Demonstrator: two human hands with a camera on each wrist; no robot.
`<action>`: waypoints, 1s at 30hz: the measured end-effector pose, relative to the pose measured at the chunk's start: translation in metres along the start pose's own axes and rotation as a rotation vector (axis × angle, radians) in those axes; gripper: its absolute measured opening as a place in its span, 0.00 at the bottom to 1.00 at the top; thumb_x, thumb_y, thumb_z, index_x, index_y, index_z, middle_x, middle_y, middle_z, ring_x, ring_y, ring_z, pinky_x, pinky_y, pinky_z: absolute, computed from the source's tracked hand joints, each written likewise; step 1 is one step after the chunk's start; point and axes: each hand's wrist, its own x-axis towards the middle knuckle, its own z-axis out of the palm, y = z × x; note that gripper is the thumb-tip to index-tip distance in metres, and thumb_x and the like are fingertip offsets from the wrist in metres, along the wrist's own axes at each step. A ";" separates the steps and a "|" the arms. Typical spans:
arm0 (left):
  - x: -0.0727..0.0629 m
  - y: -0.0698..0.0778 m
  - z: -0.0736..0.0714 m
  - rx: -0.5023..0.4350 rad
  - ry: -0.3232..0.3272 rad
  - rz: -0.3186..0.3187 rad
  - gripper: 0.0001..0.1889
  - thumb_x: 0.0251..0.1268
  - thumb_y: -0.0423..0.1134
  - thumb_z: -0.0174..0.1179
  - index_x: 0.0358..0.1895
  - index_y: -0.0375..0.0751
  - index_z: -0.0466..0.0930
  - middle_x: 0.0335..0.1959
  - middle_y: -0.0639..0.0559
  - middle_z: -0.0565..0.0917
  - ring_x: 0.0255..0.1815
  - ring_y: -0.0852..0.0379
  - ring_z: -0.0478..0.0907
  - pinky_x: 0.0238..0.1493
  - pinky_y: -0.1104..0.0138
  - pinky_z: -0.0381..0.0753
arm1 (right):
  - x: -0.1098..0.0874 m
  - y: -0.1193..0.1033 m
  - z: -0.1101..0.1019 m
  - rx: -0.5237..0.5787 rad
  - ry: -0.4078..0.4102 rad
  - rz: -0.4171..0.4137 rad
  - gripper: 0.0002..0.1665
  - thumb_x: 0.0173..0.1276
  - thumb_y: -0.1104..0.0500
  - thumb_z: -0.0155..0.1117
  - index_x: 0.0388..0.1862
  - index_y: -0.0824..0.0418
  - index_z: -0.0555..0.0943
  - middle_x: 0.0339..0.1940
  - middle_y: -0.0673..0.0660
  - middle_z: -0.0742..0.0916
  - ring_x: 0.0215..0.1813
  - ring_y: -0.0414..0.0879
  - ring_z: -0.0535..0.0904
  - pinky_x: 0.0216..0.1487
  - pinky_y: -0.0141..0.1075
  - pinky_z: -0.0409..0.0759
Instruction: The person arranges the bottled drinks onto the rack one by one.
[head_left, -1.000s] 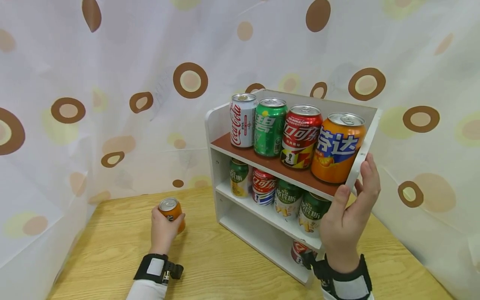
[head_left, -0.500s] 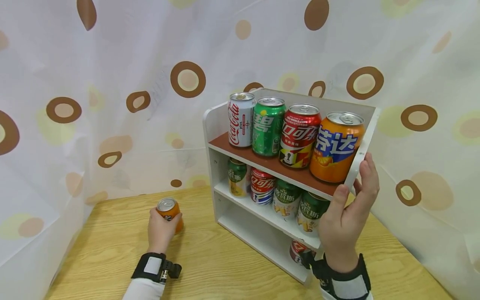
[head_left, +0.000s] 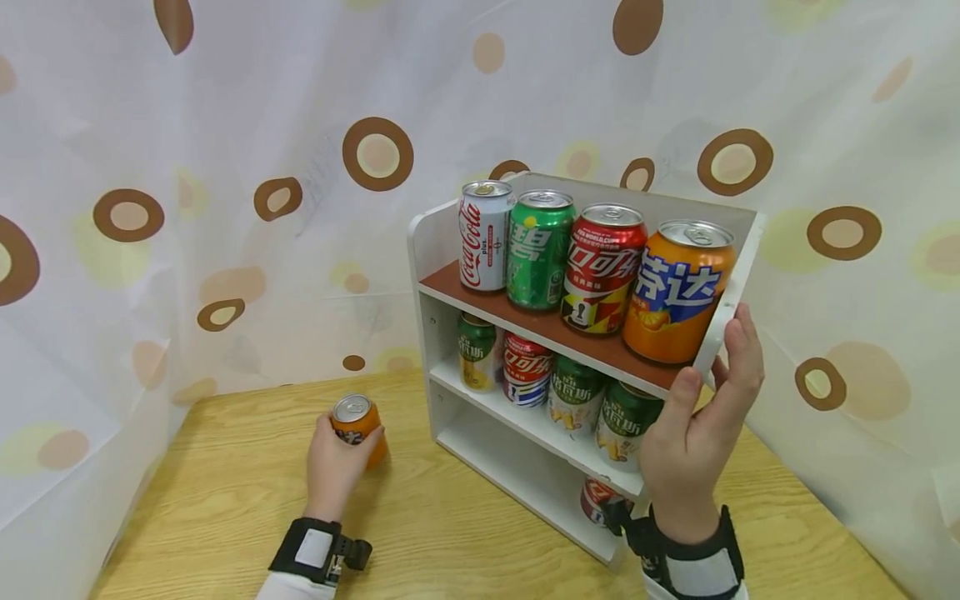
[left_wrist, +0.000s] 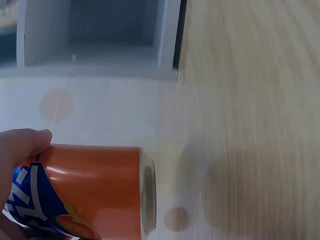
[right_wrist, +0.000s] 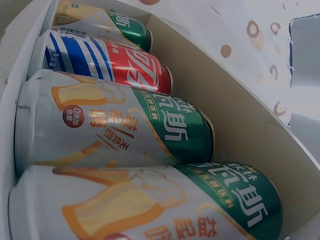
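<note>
My left hand (head_left: 336,467) grips an orange soda can (head_left: 375,448) left of the shelf, thumb and fingers round its upper part. In the left wrist view that can (left_wrist: 100,192) shows its blue label, and its base end stands apart from a shadow on the wood. My right hand (head_left: 693,442) holds the right side panel of the small white shelf rack (head_left: 517,475), thumb in front and fingers behind it. On the red-brown top stand a white cola can (head_left: 486,242), a green can (head_left: 538,258), a red cola can (head_left: 600,279) and an orange can (head_left: 675,300).
The middle tier holds green-and-white cans (right_wrist: 120,120) and a red, white and blue can (right_wrist: 110,60). On the bottom tier a red can (head_left: 596,500) is partly hidden by the right wrist camera. A patterned sheet (head_left: 255,100) hangs behind the wooden table (head_left: 217,500).
My left hand has shifted a little to the right with the orange can over the last half second. The right hand stays on the rack's side, and the shelved cans have not moved.
</note>
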 end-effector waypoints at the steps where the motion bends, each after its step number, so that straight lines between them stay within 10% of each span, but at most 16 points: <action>1: -0.004 0.003 0.003 0.001 -0.007 0.010 0.40 0.61 0.44 0.73 0.68 0.25 0.63 0.62 0.28 0.77 0.63 0.31 0.77 0.64 0.39 0.77 | 0.000 0.000 0.000 0.000 -0.001 0.000 0.26 0.84 0.58 0.48 0.66 0.79 0.61 0.77 0.69 0.67 0.77 0.58 0.64 0.75 0.41 0.67; 17: -0.046 0.054 0.042 -0.045 -0.116 0.156 0.37 0.56 0.42 0.78 0.63 0.29 0.70 0.57 0.33 0.83 0.55 0.37 0.84 0.57 0.43 0.84 | -0.001 0.000 -0.002 0.002 -0.022 0.012 0.24 0.84 0.61 0.47 0.67 0.78 0.61 0.77 0.68 0.66 0.78 0.57 0.63 0.73 0.40 0.65; 30: -0.056 0.067 0.082 -0.067 -0.193 0.214 0.37 0.55 0.43 0.79 0.63 0.29 0.70 0.56 0.35 0.83 0.54 0.41 0.84 0.56 0.47 0.84 | -0.001 0.002 -0.004 0.001 -0.030 -0.002 0.26 0.84 0.58 0.47 0.68 0.78 0.60 0.77 0.68 0.66 0.77 0.57 0.62 0.72 0.40 0.63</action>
